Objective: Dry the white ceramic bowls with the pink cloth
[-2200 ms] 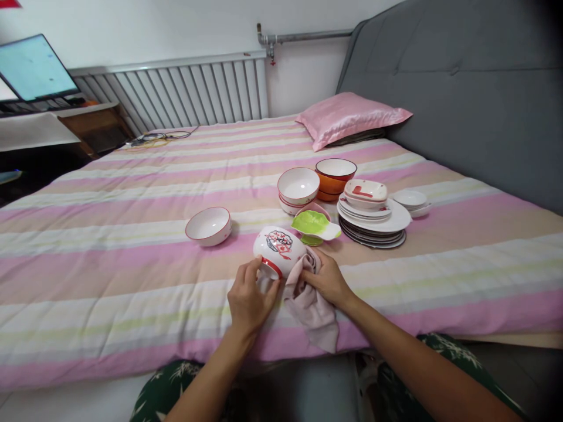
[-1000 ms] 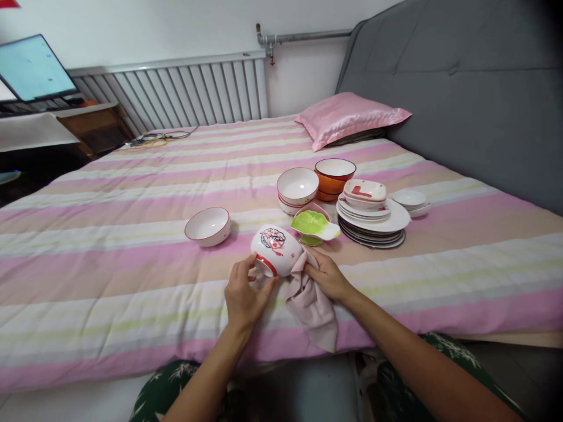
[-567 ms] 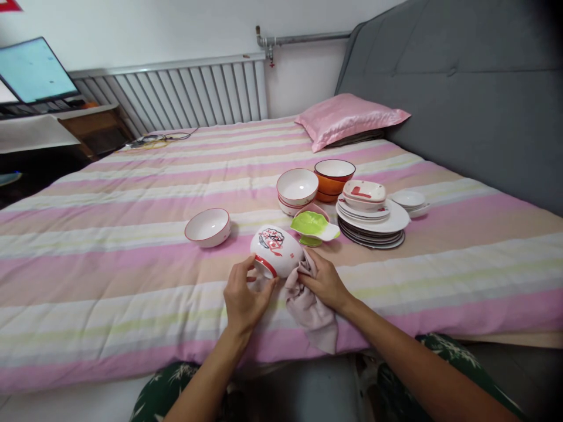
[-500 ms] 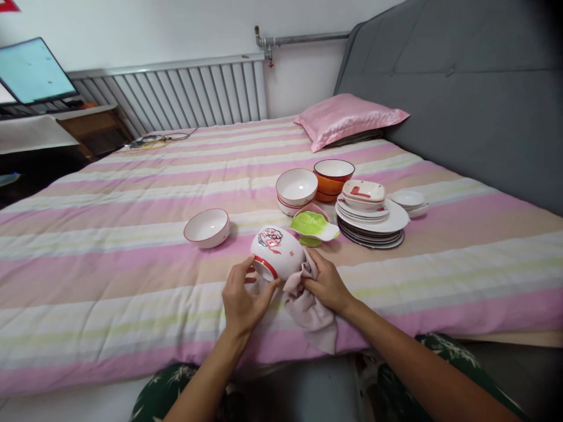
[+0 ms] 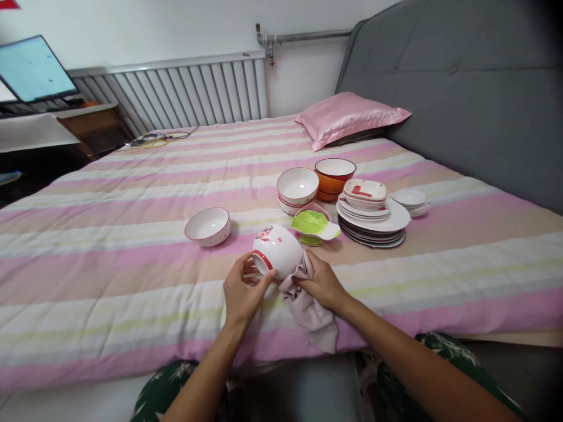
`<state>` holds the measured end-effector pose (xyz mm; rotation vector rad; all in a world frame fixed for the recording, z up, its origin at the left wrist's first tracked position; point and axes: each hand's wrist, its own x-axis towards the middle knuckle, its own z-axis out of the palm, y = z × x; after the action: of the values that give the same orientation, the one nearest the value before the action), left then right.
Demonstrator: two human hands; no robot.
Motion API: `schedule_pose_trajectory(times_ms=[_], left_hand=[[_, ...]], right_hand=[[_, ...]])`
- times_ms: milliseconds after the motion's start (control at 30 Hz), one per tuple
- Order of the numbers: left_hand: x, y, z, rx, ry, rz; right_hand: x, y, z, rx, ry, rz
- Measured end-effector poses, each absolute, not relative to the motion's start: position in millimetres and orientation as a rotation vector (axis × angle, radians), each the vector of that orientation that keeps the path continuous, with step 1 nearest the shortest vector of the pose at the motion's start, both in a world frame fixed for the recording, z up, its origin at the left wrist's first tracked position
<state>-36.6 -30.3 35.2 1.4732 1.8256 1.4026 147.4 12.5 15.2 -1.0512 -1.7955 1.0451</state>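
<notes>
A white bowl [image 5: 278,251] with a red rim band and a red pattern is tipped on its side above the striped bedspread [image 5: 132,258]. My left hand [image 5: 240,293] grips its rim with thumb and fingers. My right hand [image 5: 321,283] presses a pale pink cloth [image 5: 312,310] against the bowl's lower right side; the cloth hangs down over the bed's edge. Just beyond the bowl stands a green leaf-shaped dish [image 5: 313,224].
A lone white bowl [image 5: 208,225] sits left of centre. Stacked white bowls [image 5: 298,189], an orange bowl [image 5: 335,173], a pile of plates [image 5: 373,221] with a small red-marked dish, and small saucers [image 5: 410,200] lie to the right. A pink pillow [image 5: 349,117] rests by the grey headboard.
My left hand has turned the bowl, so its red pattern has swung from facing me to the top. The cloth hand has slid lower along the bowl's side.
</notes>
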Motion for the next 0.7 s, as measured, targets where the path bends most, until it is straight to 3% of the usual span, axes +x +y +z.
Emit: schedule_pose_trajectory(times_ms=[700], left_hand=[[-30.5, -37.5, 29.1, 1.936, 1.857, 1.411]], right_hand=[[147.4, 11.5, 13.3, -1.051, -1.597, 1.065]])
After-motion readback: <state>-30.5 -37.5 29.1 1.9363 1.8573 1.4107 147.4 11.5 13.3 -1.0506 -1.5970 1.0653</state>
